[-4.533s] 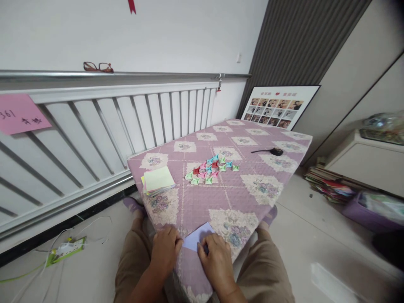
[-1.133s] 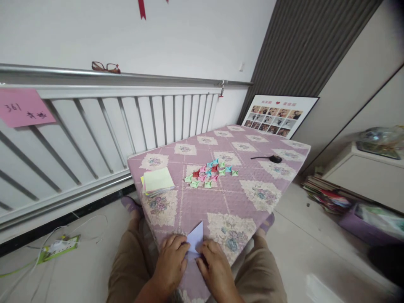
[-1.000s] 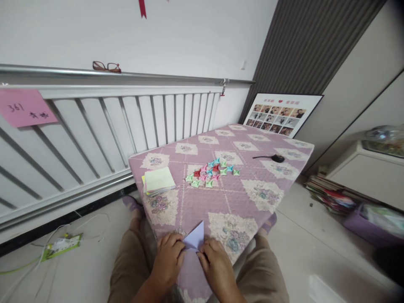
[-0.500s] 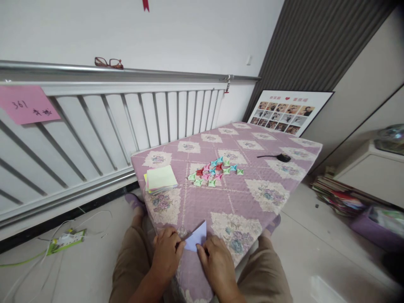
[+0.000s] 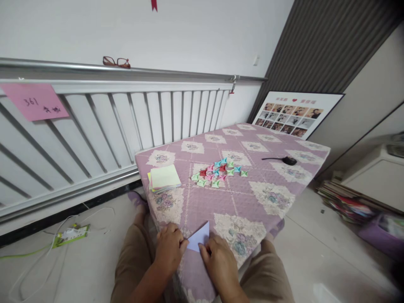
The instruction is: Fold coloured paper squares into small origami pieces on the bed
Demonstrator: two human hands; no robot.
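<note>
Near the table's front corner lies a blue-violet paper, folded to a pointed shape. My left hand has its fingers curled and pinches the paper's left corner. My right hand is closed at the paper's right side, its thumb on the lower edge. Beyond them, several small folded paper pieces in green, pink, red and blue sit in a cluster. To their left rests a stack of square paper sheets, pale yellow-green on top.
The table has a purple floral cloth. A black spoon-like object lies at its right. Behind stand a white radiator and a photo board. A power strip is on the floor at left.
The whole view has shifted slightly, so things appear a little further right. Both hands hold nearly the same position on the blue-violet paper.
</note>
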